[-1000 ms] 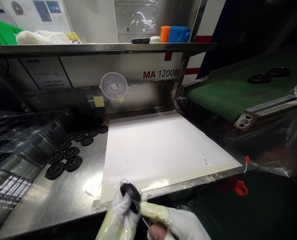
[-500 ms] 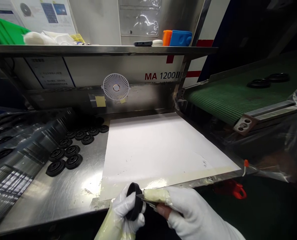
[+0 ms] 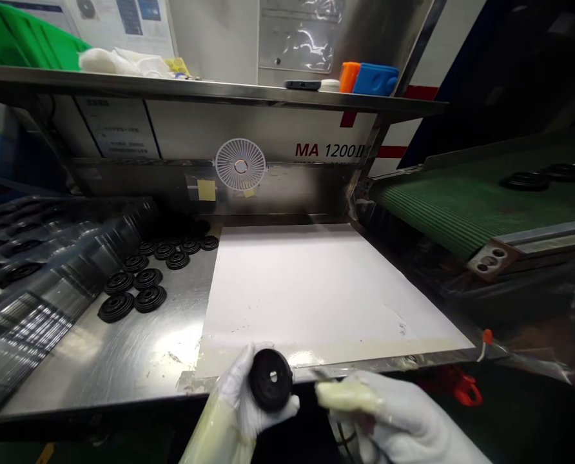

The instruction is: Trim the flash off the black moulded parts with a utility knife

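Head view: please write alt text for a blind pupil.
A gloved left hand holds a round black part; the gloved right hand, apart from it, holds a blurred tool. Beyond: metal bench, white sheet, black discs.

The one camera sat on the person's head, before the near edge of the bench [image 3: 137, 364], facing forward and down. The left hand [image 3: 249, 403] and right hand [image 3: 394, 409] were closest to the lens, cut by the bottom border and seen from above. The sheet [image 3: 326, 290] lay beyond them, wholly in view, slanting away from its near side. Farther off, the fan [image 3: 240, 166] faced the lens near mid-width, and the shelf [image 3: 249, 93] above it showed almost edge-on, sloping down rightward. The trays [image 3: 55, 316] ran out past the left border, the belt [image 3: 442, 200] past the right.
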Motion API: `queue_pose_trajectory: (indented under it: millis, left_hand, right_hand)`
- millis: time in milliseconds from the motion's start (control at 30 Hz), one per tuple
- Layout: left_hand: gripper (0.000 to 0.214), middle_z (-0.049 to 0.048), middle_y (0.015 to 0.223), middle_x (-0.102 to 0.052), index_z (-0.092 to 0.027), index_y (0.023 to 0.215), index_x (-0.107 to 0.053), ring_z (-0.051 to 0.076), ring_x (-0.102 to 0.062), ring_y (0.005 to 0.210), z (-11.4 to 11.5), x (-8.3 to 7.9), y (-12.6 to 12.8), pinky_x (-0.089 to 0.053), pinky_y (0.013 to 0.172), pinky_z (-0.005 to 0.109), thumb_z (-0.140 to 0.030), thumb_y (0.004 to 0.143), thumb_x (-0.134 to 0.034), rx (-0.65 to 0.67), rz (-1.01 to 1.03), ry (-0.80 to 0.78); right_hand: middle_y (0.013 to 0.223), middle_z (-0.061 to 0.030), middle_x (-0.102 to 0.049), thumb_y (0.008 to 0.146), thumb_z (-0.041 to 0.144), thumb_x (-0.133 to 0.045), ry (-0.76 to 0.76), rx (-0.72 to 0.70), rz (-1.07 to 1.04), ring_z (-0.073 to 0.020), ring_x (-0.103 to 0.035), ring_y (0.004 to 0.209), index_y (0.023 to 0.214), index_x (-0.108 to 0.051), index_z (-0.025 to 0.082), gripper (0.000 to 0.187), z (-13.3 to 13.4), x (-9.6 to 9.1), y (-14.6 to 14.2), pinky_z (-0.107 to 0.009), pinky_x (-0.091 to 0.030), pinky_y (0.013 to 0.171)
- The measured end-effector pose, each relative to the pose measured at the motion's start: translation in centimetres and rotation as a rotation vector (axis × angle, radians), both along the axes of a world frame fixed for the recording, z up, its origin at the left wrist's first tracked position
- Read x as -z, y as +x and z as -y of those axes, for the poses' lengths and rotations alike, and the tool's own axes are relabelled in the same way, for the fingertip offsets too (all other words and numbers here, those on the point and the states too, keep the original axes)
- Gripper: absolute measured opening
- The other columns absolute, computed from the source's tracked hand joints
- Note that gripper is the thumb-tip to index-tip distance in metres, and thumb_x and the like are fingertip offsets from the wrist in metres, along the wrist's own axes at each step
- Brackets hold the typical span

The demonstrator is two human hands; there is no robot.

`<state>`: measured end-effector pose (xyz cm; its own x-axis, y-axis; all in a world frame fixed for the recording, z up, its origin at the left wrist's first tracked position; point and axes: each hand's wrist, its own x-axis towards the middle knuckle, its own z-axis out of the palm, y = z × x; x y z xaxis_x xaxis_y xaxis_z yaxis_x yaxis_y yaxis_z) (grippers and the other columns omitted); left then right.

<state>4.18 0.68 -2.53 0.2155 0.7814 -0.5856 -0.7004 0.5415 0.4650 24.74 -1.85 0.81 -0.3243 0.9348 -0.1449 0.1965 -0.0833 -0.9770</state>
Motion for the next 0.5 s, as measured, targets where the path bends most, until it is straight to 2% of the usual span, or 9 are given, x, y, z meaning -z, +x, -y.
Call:
queue_pose_trajectory:
  millis: [100, 167, 267, 333, 400, 500]
  left_hand:
    - [0.041, 0.0121, 0.087, -0.065, -0.013, 0.107, -0.051, 0.031, -0.065, 0.082, -0.5, 0.5, -0.4, -0.055, 0.064, 0.046, -0.044, 0.081, -0.058, 0.035, 0.178, -0.036]
    - [0.042, 0.0118, 0.086, -0.065, -0.014, 0.106, -0.052, 0.032, -0.065, 0.081, -0.6, 1.0, -0.6, -0.054, 0.065, 0.047, -0.046, 0.08, -0.058, 0.058, 0.225, -0.031]
    - [0.038, 0.0115, 0.088, -0.066, -0.014, 0.104, -0.055, 0.031, -0.065, 0.082, -0.5, 1.5, -0.8, -0.053, 0.068, 0.049, -0.043, 0.081, -0.059, 0.071, 0.272, -0.031]
    - [0.036, 0.0116, 0.09, -0.066, -0.014, 0.105, -0.057, 0.03, -0.065, 0.082, -0.4, 1.7, -0.8, -0.053, 0.069, 0.049, -0.041, 0.081, -0.058, 0.069, 0.296, -0.013]
    - [0.036, 0.0119, 0.091, -0.067, -0.013, 0.105, -0.058, 0.029, -0.065, 0.082, -0.3, 1.7, -0.8, -0.054, 0.07, 0.049, -0.04, 0.082, -0.057, 0.069, 0.301, 0.011]
    - [0.038, 0.0124, 0.091, -0.067, -0.012, 0.103, -0.06, 0.029, -0.065, 0.082, -0.2, 1.6, -0.8, -0.054, 0.069, 0.048, -0.043, 0.081, -0.059, 0.069, 0.288, 0.025]
  right_hand:
    - [0.056, -0.0008, -0.062, 0.075, 0.05, -0.067, -0.069, 0.376, -0.113, -0.0117, -0.052, 0.048, 0.087, -0.074, 0.023, 0.031, -0.4, 2.0, 1.0, -0.022, -0.043, 0.046]
    - [0.061, -0.0017, -0.066, 0.071, 0.049, -0.072, -0.042, 0.497, -0.164, -0.0125, -0.055, 0.053, 0.092, -0.074, 0.024, 0.033, -0.6, 2.3, 1.5, -0.023, -0.048, 0.052]
    - [0.086, -0.0064, -0.073, 0.069, 0.047, -0.074, -0.032, 0.536, -0.114, -0.0203, -0.065, 0.078, 0.099, -0.073, 0.025, 0.037, -1.0, 1.7, 1.9, -0.027, -0.055, 0.07]
    - [0.104, -0.0088, -0.071, 0.069, 0.046, -0.074, -0.047, 0.548, -0.073, -0.0271, -0.062, 0.099, 0.103, -0.071, 0.024, 0.041, -1.1, 1.1, 2.0, -0.035, -0.055, 0.082]
    - [0.105, -0.0101, -0.07, 0.068, 0.043, -0.075, -0.049, 0.536, -0.097, -0.0297, -0.062, 0.102, 0.104, -0.071, 0.023, 0.041, -1.2, 0.8, 1.8, -0.04, -0.054, 0.084]
    - [0.096, -0.0078, -0.071, 0.066, 0.037, -0.078, -0.049, 0.518, -0.16, -0.0261, -0.065, 0.091, 0.103, -0.07, 0.024, 0.04, -1.1, 0.8, 1.4, -0.039, -0.055, 0.081]
